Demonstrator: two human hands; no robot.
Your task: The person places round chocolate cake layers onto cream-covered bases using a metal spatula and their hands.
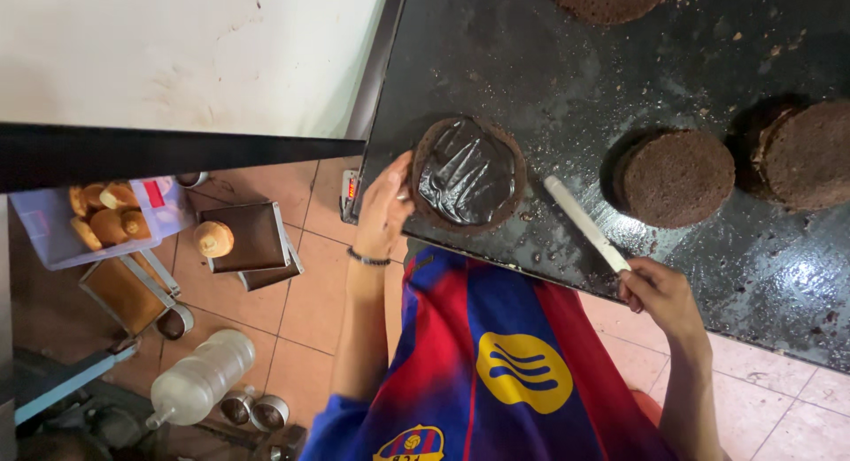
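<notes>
the black counter (567, 80) is wet and strewn with crumbs. near its front edge lies a round chocolate cake (467, 172) with glossy icing on top; the left hand (386, 206) curls around its left side, fingers touching the rim. the right hand (657, 290), at the front edge, is clenched on the handle of a white spatula (584, 222) lying on the counter just right of the cake. three plain cake layers (676, 178) sit farther back. below, an orange tiled floor (301, 302) holds baking tins (252, 240), a plastic bottle (199, 377) and a tub of buns (106, 217).
</notes>
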